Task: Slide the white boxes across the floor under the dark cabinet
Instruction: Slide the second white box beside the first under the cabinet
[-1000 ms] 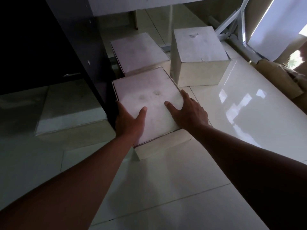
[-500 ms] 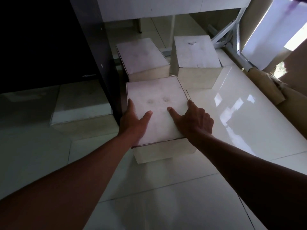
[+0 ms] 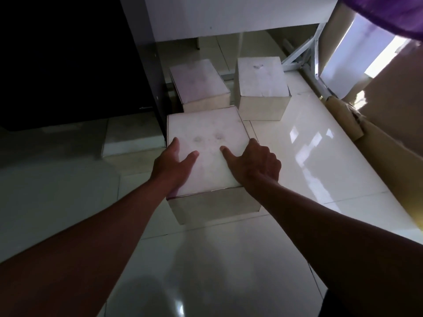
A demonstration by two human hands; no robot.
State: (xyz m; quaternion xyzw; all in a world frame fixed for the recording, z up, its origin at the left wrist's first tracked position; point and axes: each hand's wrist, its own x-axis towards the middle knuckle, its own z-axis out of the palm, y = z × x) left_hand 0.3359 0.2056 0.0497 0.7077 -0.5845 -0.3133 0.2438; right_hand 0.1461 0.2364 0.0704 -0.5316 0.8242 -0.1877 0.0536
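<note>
The nearest white box [image 3: 207,131] sits on the glossy floor right beside the dark cabinet's [image 3: 68,60] side panel. My left hand [image 3: 171,164] grips its left edge with the thumb on the lid. On the right edge sits my right hand [image 3: 256,164], thumb on top and fingers down the side. Behind it stand two more white boxes: a low one [image 3: 198,82] next to the cabinet and a taller one [image 3: 262,80] to its right. A fourth white box [image 3: 135,138] lies on the floor under the cabinet, in shadow.
A white table top [image 3: 229,14] overhangs at the back, with a white metal frame [image 3: 302,56] at the right. Brown cardboard [image 3: 377,124] leans along the right side. Purple cloth [image 3: 389,12] hangs at the top right. Open tile floor [image 3: 309,156] lies right of the boxes.
The held box has straightened and shifted a little towards me along the cabinet's side. My view has pulled back and tilted, so more floor shows in front.
</note>
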